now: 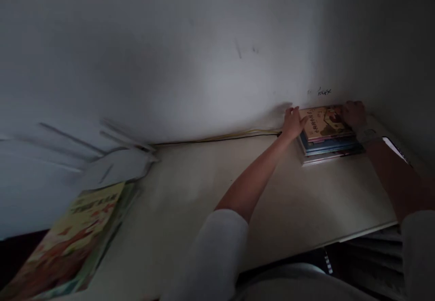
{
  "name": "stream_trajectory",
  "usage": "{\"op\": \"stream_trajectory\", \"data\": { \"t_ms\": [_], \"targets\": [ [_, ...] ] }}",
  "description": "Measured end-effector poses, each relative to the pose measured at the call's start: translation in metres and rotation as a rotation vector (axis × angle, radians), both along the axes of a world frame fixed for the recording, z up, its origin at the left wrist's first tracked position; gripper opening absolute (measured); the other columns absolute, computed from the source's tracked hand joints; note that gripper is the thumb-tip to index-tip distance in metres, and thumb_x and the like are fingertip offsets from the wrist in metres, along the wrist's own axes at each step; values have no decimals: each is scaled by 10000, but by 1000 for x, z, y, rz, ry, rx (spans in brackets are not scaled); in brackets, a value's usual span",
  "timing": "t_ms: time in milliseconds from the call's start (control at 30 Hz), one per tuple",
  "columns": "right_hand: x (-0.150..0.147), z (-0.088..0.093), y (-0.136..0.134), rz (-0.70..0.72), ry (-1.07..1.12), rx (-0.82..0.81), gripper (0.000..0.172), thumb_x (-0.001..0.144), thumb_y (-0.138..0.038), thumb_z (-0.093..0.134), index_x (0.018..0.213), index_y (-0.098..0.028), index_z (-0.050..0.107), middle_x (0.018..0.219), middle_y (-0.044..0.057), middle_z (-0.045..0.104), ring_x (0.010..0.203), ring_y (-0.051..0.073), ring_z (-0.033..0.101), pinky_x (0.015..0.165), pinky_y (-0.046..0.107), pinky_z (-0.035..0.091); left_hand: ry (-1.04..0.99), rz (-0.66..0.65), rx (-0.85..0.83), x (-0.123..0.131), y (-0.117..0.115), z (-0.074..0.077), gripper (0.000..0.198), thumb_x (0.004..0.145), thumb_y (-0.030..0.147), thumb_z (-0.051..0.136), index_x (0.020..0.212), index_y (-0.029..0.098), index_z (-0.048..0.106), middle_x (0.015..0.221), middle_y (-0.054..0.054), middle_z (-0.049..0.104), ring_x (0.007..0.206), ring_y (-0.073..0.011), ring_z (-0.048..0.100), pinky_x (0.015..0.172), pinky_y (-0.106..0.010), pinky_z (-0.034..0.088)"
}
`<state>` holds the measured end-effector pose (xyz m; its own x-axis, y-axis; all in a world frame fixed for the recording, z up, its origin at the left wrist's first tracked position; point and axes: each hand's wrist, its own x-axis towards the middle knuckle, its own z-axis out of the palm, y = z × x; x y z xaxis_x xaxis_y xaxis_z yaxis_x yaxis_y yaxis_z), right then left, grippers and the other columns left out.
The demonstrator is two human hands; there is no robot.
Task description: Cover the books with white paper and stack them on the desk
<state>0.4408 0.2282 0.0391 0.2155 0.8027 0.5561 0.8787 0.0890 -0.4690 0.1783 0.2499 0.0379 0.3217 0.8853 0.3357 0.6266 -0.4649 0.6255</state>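
Book stack (324, 132) | left hand (292, 123) spread, left edge | right hand (354, 116), right edge, grip unclear

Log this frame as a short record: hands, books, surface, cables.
left hand: at left edge of orange-tan illustrated rectangular book
right hand: at that book's right side
under that book: flat blue-covered books, paler ones lowest
left side: slanted pile of illustrated books, yellow-and-red cover on top
surface: pale flat tabletop against grey wall
cables: thin black and yellow cables along wall base
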Motion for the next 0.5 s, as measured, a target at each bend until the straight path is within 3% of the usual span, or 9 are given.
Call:
{"op": "stream_trajectory", "data": {
  "t_ms": [100, 200, 267, 367, 500],
  "targets": [
    [-31, 7, -30, -17, -113, 76, 351, 906, -435, 421, 1024, -188, 640, 1128, 194, 572, 1135, 348, 468, 949, 544, 350, 21, -137, 46, -44, -35, 2, 382, 876, 302, 524, 1214, 125, 535, 1249, -171, 551, 1208, -236, 487, 1031, -376, 376],
    [-83, -2, -74, 184, -178, 111, 355, 915, -384, 388, 1168, -237, 589, 1251, 152, 535, 1191, 327, 455, 983, 538, 370, 130, -259, 75, -110, -82, -6, 321, 875, 300, 526, 1167, 179, 582, 1213, -123, 591, 1175, -211, 516, 1025, -372, 389],
    [-123, -16, -105, 288, -204, 119, 352, 907, -357, 413, 1173, -212, 593, 1224, 154, 549, 1163, 313, 491, 973, 524, 403, 245, -176, 78, -159, -111, -15, 360, 882, 334, 517, 1203, 179, 572, 1306, -138, 539, 1237, -230, 477, 1043, -391, 373],
    [-181, -42, -141, 476, -283, 62, 340, 904, -327, 437, 1132, -156, 623, 1216, 177, 554, 1130, 290, 525, 957, 466, 441, 486, 66, 18, -231, -144, -28, 448, 919, 377, 440, 1302, 156, 506, 1433, -178, 426, 1366, -289, 335, 1099, -480, 280],
    [-239, -77, -163, 628, -457, -124, 386, 906, -329, 440, 1195, -127, 598, 1317, 210, 501, 1213, 314, 479, 984, 487, 417, 723, 394, -264, -298, -169, -45, 689, 909, 518, 382, 1419, 57, 331, 1514, -268, 230, 1421, -377, 167, 1090, -585, 217]
  ]
}}
